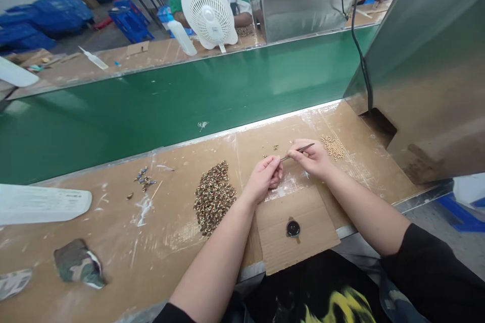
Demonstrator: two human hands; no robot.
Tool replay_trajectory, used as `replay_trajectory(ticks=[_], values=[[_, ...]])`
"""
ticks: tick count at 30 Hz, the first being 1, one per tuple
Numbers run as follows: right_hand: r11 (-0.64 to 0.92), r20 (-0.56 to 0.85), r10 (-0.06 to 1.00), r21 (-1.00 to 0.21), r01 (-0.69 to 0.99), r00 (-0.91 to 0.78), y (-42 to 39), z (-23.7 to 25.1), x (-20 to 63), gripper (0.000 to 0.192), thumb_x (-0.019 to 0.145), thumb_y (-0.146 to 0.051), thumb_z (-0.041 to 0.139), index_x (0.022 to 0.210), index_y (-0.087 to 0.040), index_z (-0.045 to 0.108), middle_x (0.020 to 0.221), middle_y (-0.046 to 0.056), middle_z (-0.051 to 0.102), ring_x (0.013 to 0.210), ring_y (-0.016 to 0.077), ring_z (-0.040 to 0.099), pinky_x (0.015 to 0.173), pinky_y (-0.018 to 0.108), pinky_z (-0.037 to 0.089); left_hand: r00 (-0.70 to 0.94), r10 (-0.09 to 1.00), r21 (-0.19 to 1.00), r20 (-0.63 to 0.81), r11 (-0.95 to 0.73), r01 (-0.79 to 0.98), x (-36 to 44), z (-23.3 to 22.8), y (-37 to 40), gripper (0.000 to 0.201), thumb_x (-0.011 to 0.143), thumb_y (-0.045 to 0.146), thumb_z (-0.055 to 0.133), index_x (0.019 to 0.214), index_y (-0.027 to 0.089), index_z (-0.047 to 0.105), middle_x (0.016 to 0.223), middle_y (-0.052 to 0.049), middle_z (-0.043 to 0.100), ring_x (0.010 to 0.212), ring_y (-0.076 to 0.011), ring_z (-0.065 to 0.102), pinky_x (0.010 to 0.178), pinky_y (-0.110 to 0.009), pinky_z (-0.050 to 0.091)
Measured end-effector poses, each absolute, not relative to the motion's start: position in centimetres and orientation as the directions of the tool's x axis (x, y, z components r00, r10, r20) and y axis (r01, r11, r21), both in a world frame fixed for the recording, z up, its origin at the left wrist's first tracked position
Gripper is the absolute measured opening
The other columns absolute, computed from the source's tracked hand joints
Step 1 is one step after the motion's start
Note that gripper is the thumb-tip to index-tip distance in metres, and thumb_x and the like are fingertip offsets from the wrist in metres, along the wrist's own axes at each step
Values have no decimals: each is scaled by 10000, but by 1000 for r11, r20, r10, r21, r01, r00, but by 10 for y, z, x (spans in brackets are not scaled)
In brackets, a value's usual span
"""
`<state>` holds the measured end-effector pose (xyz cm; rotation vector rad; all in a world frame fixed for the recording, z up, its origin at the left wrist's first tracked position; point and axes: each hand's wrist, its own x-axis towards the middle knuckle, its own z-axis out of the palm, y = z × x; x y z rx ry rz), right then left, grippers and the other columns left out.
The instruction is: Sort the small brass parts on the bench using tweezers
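Head view shows the right hand [312,157] pinching slim metal tweezers [299,151] toward the left hand [265,177], closed on a tiny part too small to identify above the cardboard sheet [322,232]; such a light, slippery piece probably wants gripping by its edges.

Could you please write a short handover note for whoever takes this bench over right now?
Right hand pinches metal tweezers, tip aimed at the left hand, whose fingers are closed on something too small to make out.
The big pile of dark ring-shaped pieces lies left of the hands; the small pile of pale beads lies right.
A few pieces sit apart, further left.
The big pile remains large.
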<state>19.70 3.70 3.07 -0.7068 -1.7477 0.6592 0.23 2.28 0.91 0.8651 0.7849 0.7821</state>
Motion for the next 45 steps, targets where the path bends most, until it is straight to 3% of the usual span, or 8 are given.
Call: replay_trajectory(ticks=[11,27,45], values=[[558,558,830,-829,-25,5,31,31,194,334,1036,-447,684,826,-217,805,614,-7,634,518,103,535,510,271,424,523,836,759,-167,448,-473,2,9,22,423,874,516,831,856,158,605,613,63,555,372,-2,241,368,-120,197],[559,559,829,-829,-12,-2,27,27,192,366,1065,-430,646,803,-216,783,635,0,646,537,102,585,522,268,446,580,797,754,-168,483,-445,8,8,16,421,908,526,795,832,154,613,599,45,565,384,-12,271,380,-138,190],[436,436,900,-900,-24,31,25,31,187,508,995,-632,675,729,-204,738,635,7,637,502,98,552,474,262,448,592,778,693,-210,546,-471,7,9,20,394,892,446,802,762,161,563,584,62,520,384,-6,256,365,-115,179]])
